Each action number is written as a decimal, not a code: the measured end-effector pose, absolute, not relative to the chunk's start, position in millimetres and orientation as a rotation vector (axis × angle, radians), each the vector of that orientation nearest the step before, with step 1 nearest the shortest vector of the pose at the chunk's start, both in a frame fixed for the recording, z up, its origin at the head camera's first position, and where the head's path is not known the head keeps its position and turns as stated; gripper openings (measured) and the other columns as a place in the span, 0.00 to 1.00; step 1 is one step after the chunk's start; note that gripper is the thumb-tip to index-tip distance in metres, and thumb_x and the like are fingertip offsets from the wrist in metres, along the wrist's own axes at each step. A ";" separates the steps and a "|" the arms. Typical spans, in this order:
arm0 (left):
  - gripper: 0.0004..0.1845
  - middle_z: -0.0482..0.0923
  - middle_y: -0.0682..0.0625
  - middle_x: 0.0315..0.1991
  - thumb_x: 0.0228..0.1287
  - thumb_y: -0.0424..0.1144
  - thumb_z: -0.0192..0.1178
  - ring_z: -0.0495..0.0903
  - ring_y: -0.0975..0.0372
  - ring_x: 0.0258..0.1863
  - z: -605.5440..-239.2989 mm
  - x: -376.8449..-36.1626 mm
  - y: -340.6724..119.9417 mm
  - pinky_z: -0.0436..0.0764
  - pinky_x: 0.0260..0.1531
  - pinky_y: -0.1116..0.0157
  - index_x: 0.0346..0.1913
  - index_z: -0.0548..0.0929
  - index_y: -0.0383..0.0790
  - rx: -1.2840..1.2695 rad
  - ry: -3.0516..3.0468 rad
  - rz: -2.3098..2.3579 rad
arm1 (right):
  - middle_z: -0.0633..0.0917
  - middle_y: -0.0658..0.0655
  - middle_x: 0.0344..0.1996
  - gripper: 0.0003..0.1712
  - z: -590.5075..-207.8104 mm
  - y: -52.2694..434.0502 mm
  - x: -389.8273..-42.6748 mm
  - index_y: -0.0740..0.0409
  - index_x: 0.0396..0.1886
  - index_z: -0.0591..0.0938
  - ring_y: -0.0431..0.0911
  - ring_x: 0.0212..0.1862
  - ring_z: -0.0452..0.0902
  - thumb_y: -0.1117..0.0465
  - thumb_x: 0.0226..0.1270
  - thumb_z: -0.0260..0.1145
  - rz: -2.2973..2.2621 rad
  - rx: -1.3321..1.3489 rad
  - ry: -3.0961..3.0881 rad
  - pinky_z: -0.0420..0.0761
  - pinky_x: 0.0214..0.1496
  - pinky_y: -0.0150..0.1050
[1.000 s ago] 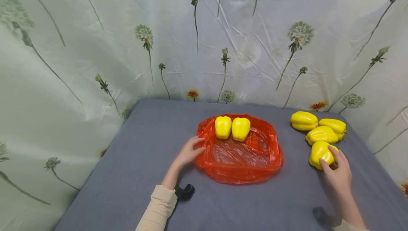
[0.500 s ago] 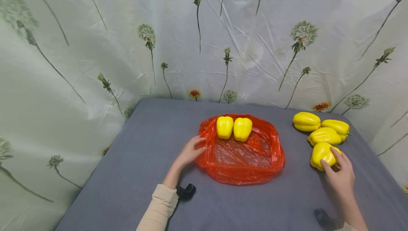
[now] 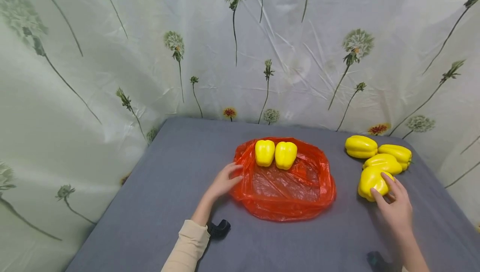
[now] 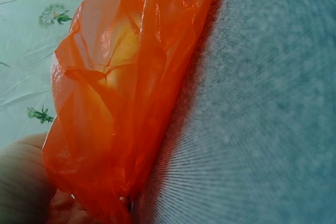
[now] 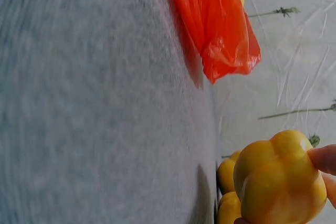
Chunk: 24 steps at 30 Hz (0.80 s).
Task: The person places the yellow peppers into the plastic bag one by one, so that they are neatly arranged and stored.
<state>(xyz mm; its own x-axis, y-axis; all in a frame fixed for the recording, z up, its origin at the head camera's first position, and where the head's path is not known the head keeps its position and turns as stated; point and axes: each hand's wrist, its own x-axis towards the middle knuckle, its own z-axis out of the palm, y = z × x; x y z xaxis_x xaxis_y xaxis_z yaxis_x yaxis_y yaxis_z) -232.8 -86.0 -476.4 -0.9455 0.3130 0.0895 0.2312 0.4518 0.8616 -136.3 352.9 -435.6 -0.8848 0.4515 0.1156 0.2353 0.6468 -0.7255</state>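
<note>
Yellow pepper in hand; red bag lying open with two peppers inside.

The yellow bell pepper (image 3: 371, 181) is glossy, lobed, held in the right hand (image 3: 395, 210), with thumb and fingers round its near side; the right wrist view shows it clear of the tabletop (image 3: 168, 205). The red plastic bag (image 3: 286, 186) is thin, crinkled and translucent, spread flat at mid-tabletop. The left hand (image 3: 223, 180) holds its left rim. Two yellow peppers (image 3: 275, 153) stand side by side, touching, at its far edge.

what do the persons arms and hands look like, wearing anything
Both hands are bare: no gloves or rings show on the left hand or the right hand. The left arm wears a cream long sleeve, with a small black device beside its cuff.
</note>
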 end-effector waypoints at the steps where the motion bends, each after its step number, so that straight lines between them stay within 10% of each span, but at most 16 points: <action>1: 0.23 0.63 0.34 0.67 0.64 0.41 0.56 0.60 0.41 0.68 -476.7 -233.1 -85.7 0.60 0.66 0.41 0.61 0.73 0.36 0.475 2.610 1.514 | 0.51 0.69 0.73 0.33 -435.6 351.4 -136.5 0.53 0.72 0.58 0.68 0.69 0.55 0.54 0.70 0.54 1.081 -0.548 -2.581 0.65 0.61 0.64; 15: 0.23 0.62 0.36 0.68 0.64 0.40 0.56 0.61 0.42 0.69 -472.6 -230.9 -84.5 0.61 0.66 0.42 0.61 0.74 0.38 0.438 2.597 1.522 | 0.51 0.67 0.73 0.33 -425.3 333.0 -143.7 0.52 0.71 0.61 0.69 0.65 0.62 0.54 0.69 0.57 1.077 -0.445 -2.585 0.67 0.58 0.61; 20: 0.23 0.62 0.36 0.68 0.64 0.40 0.56 0.60 0.43 0.69 -472.0 -231.3 -84.3 0.61 0.66 0.42 0.61 0.74 0.38 0.433 2.596 1.517 | 0.54 0.66 0.73 0.33 -418.9 323.5 -149.6 0.51 0.70 0.63 0.69 0.60 0.67 0.53 0.67 0.59 1.102 -0.351 -2.562 0.72 0.50 0.16; 24: 0.23 0.62 0.36 0.68 0.64 0.39 0.56 0.60 0.42 0.69 -470.5 -230.5 -84.3 0.61 0.66 0.42 0.61 0.74 0.37 0.436 2.598 1.516 | 0.55 0.67 0.72 0.33 -417.3 315.4 -155.5 0.51 0.70 0.63 0.69 0.58 0.69 0.54 0.66 0.60 1.134 -0.282 -2.539 0.66 0.43 0.08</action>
<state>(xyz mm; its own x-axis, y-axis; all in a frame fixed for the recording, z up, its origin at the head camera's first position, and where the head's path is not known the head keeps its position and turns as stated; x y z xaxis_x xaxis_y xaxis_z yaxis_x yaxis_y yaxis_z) -230.5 -84.3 -470.5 -0.9537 0.2954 0.0555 0.1938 0.4630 0.8649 -155.5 315.4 -417.3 -0.9207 0.3158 0.2292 0.0401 0.6610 -0.7493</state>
